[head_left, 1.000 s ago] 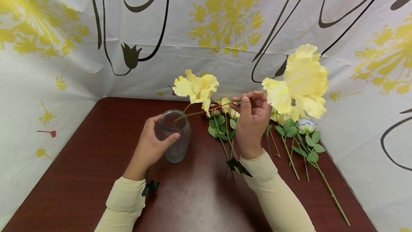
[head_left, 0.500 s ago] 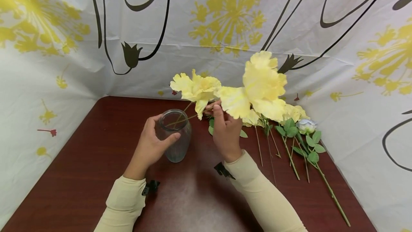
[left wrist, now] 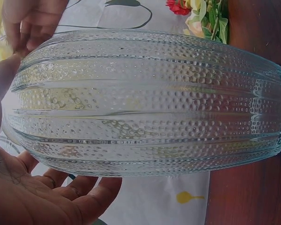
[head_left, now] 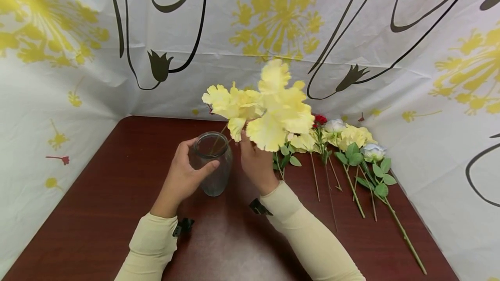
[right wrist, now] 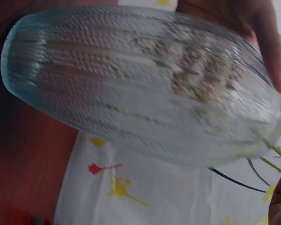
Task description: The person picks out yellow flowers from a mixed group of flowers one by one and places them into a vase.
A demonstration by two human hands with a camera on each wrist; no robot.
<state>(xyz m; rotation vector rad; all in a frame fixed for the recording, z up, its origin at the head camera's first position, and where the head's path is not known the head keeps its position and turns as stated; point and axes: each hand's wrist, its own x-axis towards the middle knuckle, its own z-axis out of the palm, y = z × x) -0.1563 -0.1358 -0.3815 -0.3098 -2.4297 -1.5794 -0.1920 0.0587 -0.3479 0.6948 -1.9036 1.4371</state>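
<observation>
A: Head view?
B: Left hand (head_left: pixel 185 174) curled round the vase (head_left: pixel 215 181) near its rim, vase upright on the worktop (head_left: pixel 117 185). Right hand (head_left: pixel 258 164) raised beside the mouth, fingers partly hidden by yellow blooms (head_left: pixel 273 114). Loose flowers (head_left: pixel 373 153) to the right.
A: Left wrist?
B: Left thumb and fingers either side of the glass; right hand beyond.
A: Right wrist?
B: Right hand, cropped, pinches a stem (right wrist: pixel 277 150) slanting into the mouth.

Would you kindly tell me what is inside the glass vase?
Two thin stems reach into the top of the glass vase; their lower ends cannot be made out through its dimpled glass.
</observation>
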